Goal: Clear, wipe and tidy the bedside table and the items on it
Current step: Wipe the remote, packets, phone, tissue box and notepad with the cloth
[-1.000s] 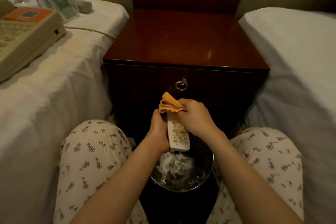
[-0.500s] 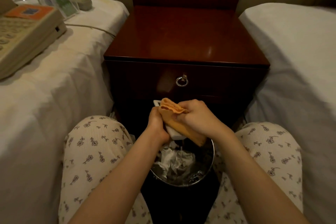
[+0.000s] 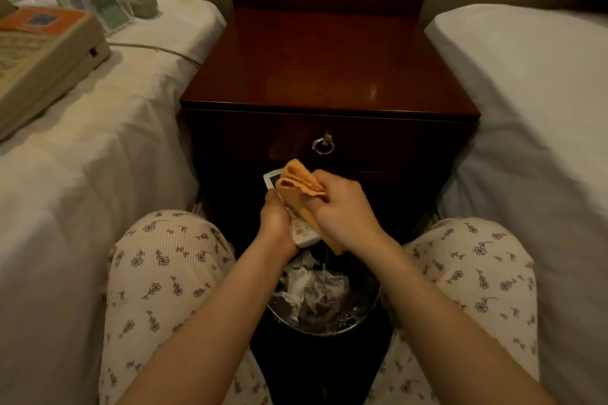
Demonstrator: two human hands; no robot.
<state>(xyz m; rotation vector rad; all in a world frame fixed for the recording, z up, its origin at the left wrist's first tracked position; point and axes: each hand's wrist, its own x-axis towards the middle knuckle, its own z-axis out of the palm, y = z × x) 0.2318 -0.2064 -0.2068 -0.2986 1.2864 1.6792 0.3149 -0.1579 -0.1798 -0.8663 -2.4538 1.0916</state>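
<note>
The dark wooden bedside table [image 3: 329,69] stands between two beds, its top bare. In front of its drawer my left hand [image 3: 276,219] grips a white remote control [image 3: 302,230], whose far end sticks out at the upper left. My right hand [image 3: 342,210] holds an orange cloth [image 3: 297,182] bunched over the remote's face. Both hands hover above a waste bin [image 3: 324,327] filled with crumpled white paper.
On the left bed [image 3: 98,158] lie a beige telephone [image 3: 42,59] with its cord, a clear green card stand [image 3: 98,0] and a grey object [image 3: 144,5]. The right bed [image 3: 533,108] is bare. A ring pull [image 3: 323,145] hangs on the drawer. My knees flank the bin.
The cloth slid down over the remote's face and then back up toward its far end. The remote tilted so its far end now points up left.
</note>
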